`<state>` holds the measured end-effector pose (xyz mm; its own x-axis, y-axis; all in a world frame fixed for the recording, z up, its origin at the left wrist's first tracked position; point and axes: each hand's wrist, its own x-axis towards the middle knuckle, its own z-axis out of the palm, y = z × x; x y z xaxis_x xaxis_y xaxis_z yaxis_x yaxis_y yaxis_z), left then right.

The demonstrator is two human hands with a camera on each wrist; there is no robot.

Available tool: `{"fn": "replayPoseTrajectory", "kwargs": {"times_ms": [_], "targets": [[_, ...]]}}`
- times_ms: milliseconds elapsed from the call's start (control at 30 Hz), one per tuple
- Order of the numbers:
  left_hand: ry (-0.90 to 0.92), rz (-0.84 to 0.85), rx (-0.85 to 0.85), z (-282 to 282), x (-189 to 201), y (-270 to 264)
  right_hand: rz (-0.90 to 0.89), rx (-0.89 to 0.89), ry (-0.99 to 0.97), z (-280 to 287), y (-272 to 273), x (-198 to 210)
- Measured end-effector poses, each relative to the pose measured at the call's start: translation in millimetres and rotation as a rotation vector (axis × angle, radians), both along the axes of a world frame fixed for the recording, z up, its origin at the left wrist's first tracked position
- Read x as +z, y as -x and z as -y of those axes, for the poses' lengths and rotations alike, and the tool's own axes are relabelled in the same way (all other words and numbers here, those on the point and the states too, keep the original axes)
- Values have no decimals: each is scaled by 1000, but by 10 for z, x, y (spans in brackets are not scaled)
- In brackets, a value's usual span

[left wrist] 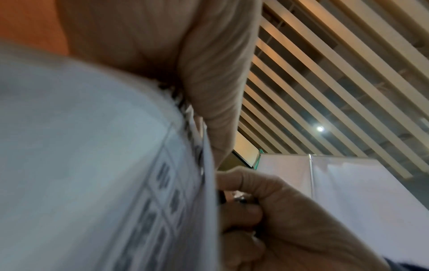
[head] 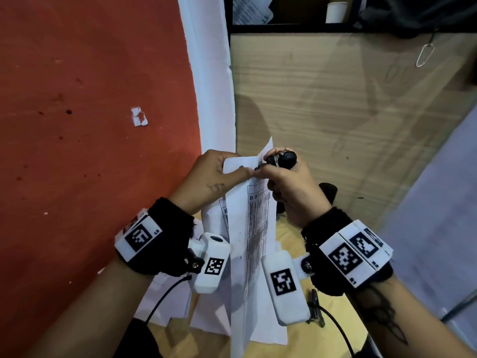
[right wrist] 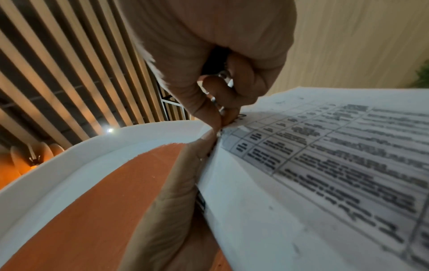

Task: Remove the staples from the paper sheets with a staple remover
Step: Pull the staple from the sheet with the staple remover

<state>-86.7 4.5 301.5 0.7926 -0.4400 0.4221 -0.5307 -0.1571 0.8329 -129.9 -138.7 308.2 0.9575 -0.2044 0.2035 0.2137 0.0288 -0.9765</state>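
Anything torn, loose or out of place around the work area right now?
Yes: a small torn paper scrap lies alone on the red surface, away from the paper sheets held by the left hand and right hand. Its ragged edges suggest it tore off a page corner.

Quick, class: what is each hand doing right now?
Left hand: pinches the paper sheets near their top corner.
Right hand: grips the black staple remover at that corner.
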Motion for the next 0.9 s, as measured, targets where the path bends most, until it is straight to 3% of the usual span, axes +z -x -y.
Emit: {"fn": "replayPoseTrajectory", "kwargs": {"times_ms": [100,167,400,667,900], "targets": [[1,-68,-60,-48,18,-4,-1,-5,7,23,-6,-3],[-61,-18,-67,-60,38,-20,-27,5,3,33,-20,-19],[-225,181,145,10,30,-84,-34,-27,67,45,-40,0],[-297,213,287,27,-71,-146,-67,1,75,80,-75,45],[-300,192,290,-143,-122,-315,-90,-291,365,369,-278,-418]]}}
